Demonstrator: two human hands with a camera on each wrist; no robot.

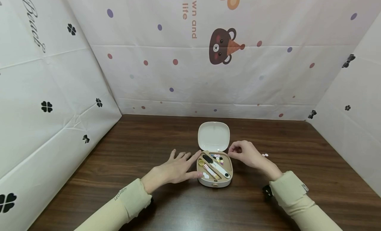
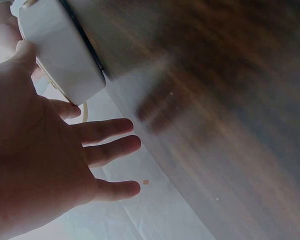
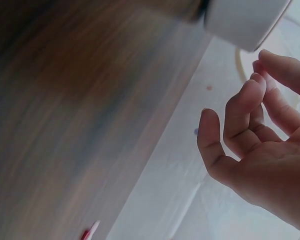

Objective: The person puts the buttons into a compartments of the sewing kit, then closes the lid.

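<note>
A small white box (image 1: pixel 205 182) with a beige tray stands on the table, its white lid (image 1: pixel 213 136) tipped back. Inside lie a long black-and-white tool (image 1: pixel 218 168), a pink stick-shaped piece (image 1: pixel 210 170), a round gold-coloured piece (image 1: pixel 201 162), white pieces (image 1: pixel 205 175) and small coloured buttons (image 1: pixel 218 157). My left hand (image 1: pixel 174 169) has its fingers spread, with index finger and thumb at the box's left side. Beside the right rim, my right hand (image 1: pixel 246 154) brings thumb and index fingertips together; I cannot tell whether something small is between them.
Small white discs (image 1: pixel 265 155) lie on the brown wooden table (image 1: pixel 160 135) to the right of my right hand. In the right wrist view a small red and white piece (image 3: pixel 90 230) shows at the bottom. Printed white cloth (image 1: pixel 184 75) walls the back and both sides.
</note>
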